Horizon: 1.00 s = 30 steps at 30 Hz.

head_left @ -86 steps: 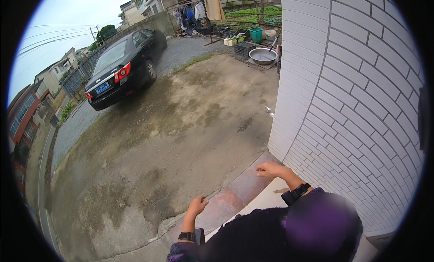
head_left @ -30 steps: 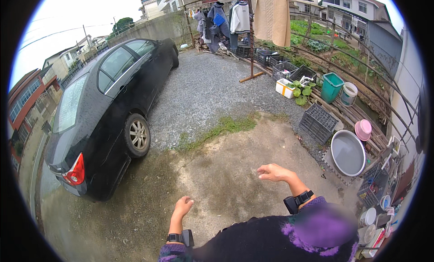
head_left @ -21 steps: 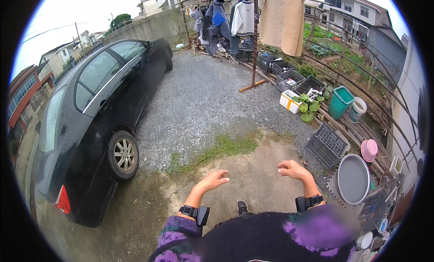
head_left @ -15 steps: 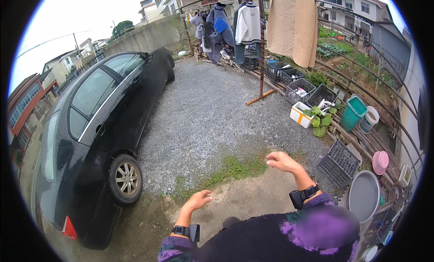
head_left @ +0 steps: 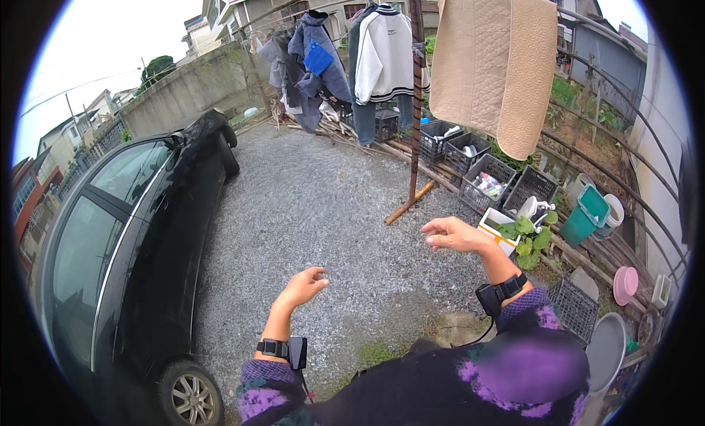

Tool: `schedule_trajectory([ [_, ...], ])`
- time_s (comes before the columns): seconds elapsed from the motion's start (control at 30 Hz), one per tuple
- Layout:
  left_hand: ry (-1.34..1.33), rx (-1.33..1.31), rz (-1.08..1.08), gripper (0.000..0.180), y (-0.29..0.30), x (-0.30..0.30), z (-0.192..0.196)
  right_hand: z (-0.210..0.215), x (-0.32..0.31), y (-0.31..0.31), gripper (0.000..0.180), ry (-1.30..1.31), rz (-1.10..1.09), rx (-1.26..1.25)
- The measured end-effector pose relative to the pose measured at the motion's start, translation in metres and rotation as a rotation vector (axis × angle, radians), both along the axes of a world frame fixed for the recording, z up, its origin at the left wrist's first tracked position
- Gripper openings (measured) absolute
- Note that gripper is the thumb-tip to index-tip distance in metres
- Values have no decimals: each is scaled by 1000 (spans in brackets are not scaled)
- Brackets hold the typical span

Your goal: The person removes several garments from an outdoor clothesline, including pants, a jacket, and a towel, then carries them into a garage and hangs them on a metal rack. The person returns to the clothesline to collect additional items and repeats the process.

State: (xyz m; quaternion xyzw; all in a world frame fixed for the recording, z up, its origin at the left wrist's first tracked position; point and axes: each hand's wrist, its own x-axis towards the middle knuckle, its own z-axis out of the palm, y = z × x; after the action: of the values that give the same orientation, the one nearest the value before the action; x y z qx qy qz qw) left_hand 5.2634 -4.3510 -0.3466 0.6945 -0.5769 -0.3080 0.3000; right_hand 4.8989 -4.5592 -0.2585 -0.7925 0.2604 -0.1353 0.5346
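Both hands hang in the air near the foot of the rusty post point(head_left: 416, 95), the left hand point(head_left: 302, 287) out to its left over gravel point(head_left: 294, 191) and the right hand point(head_left: 461, 236) just right of its line; the fingers of each are loosely bent, part-way spread, gripping nothing. Nearest the right hand is a white box point(head_left: 503, 240) with a yellow stripe, right of the post's foot, with a leafy plant point(head_left: 534, 242) at its side (rooted in it or only leaning over, I cannot tell). The likeliest trouble, I judge, is a stumble, if a shoe caught the wooden bar point(head_left: 410, 203) at the post's foot; the cord point(head_left: 481, 339) below the right wrist could also snag if the arm swept low. Of the containers right of the post, one black crate point(head_left: 477, 200) holds a jumble of white and coloured small items, too small to name. Farther right stand a green bin point(head_left: 580, 224), its inside hidden, a pink tub point(head_left: 626, 286) and a big grey basin point(head_left: 606, 352), contents unclear.
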Motion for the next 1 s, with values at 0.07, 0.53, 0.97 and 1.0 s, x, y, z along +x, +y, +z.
schedule_trajectory([
  [0.07,-5,-63,-112,46,-109,14,28,10,22,-78,40,-64,-96,44],
  [0.53,-73,-377,-190,35,-656,185,150,104,316,-578,45,-189,-238,-217],
  [0.97,-143,-1197,-72,35,-1121,322,279,257,428,-925,81,-413,-965,-464],
  [1.0,-162,-1258,-36,36,-1144,320,286,270,429,-944,86,-419,-1026,-481],
])
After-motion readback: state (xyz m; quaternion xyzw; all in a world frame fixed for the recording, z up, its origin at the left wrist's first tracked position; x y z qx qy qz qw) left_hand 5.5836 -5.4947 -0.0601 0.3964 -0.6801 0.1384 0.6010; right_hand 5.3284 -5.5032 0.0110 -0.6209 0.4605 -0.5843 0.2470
